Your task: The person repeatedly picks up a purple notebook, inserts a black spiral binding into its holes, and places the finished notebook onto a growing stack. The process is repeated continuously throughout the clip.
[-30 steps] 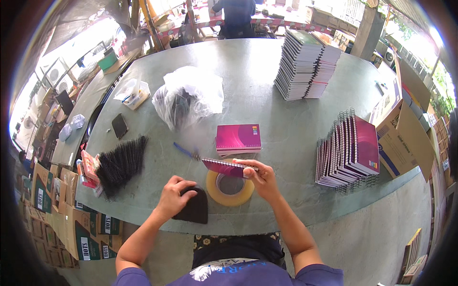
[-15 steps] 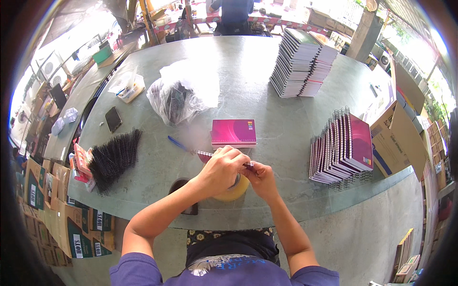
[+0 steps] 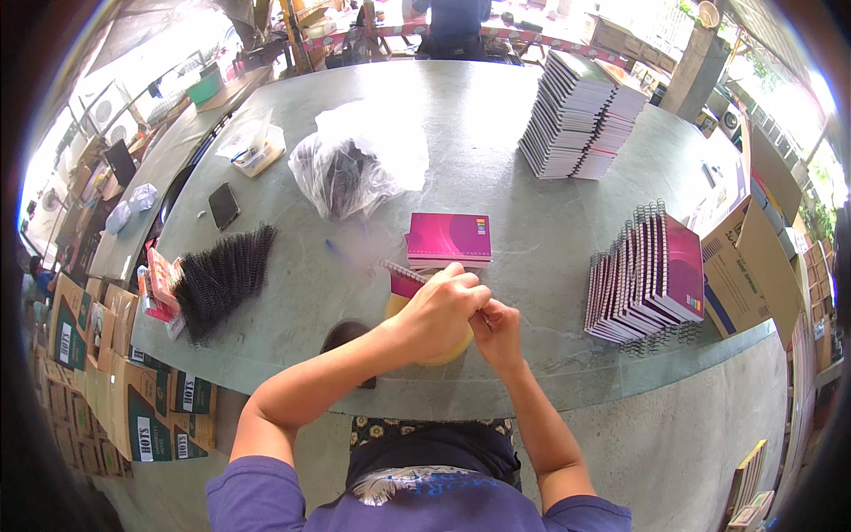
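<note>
At far left, cardboard boxes [image 3: 168,408] piled low beside a long side table [image 3: 133,235], with a green bin [image 3: 206,86] at its far end. Then the broad grey-green surface [image 3: 523,230], smooth, faintly marked, washed with glare toward the back. Along its left side, red packets [image 3: 162,282] touching a heap of black coils [image 3: 226,279]; farther back, a dark phone [image 3: 223,205] and a clear tub [image 3: 257,151].

Next, a blurred blue pen [image 3: 332,246], a dark object [image 3: 346,335] half hidden by the left forearm, and a filmy plastic bag [image 3: 350,173] beyond. Near the middle, a purple notebook [image 3: 405,282] in hand, over a roll of yellow tape [image 3: 443,350], just short of a low stack of purple notebooks [image 3: 449,238]. Left hand [image 3: 448,306] curled across the notebook, fingertips hidden; cannot tell whether grasping. Right hand [image 3: 496,332] with its grip pinched on the notebook's right end.

Beyond the far edge, a person in dark clothes [image 3: 454,27]. Farther right, a tall stack of white-paged notebooks [image 3: 567,115], a leaning pile of coil-bound purple notebooks [image 3: 643,275], a pillar [image 3: 696,71] behind, and an open carton [image 3: 745,279]; below, pale floor [image 3: 638,426].
</note>
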`<action>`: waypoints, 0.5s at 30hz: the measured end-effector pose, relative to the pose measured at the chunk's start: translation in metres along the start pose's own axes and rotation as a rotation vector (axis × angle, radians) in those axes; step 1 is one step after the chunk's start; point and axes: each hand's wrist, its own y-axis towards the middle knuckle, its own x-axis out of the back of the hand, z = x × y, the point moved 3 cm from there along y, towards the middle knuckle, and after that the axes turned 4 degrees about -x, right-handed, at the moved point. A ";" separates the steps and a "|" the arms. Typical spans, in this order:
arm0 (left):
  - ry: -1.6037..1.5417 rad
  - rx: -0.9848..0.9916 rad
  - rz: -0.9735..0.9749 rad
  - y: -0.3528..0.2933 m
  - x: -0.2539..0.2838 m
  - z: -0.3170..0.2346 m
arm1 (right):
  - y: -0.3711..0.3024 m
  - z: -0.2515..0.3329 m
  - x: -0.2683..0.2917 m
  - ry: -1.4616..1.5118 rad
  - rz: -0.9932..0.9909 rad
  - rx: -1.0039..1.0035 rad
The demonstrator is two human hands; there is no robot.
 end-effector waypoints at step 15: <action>-0.133 -0.042 -0.001 -0.007 0.004 0.008 | -0.002 0.008 0.000 -0.101 0.006 -0.003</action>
